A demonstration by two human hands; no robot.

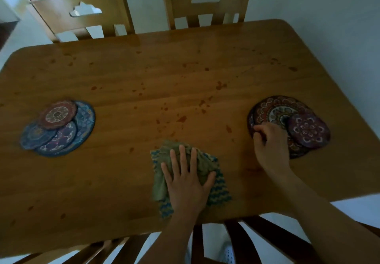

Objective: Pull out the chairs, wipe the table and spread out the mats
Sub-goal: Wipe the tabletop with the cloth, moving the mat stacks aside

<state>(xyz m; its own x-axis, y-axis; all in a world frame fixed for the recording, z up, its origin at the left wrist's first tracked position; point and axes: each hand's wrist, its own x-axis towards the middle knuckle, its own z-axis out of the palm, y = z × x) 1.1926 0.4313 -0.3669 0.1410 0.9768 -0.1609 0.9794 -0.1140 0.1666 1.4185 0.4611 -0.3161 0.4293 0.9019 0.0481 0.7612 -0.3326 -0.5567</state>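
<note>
1. One cloth (pixel 191 173), green with a blue-and-yellow zigzag edge, lies crumpled near the table's near edge; the left hand (pixel 187 183) presses flat on it, fingers (pixel 182 156) straight and spread.
2. Two piles of round patterned mats lie on the table (pixel 164 68). The right pile (pixel 287 125), reddish, is under the right hand (pixel 271 146), whose fingers curl down at the pile's left edge; whether they pinch a mat or only touch it is hard to tell. At least two mats show there, a big one and a smaller purple one on top, just right of those fingers.
3. The left pile (pixel 59 128), mostly blue, lies well left of the left fingers; about four overlapping mats, exact count unclear.
4. Two light wooden chairs (pixel 207 4) stand beyond the far edge, past the fingers, their seats hidden by the table.
5. Dark chair slats (pixel 242 243) show below the near edge, cut off by the frame.
6. Many small dark spots mark the tabletop.
</note>
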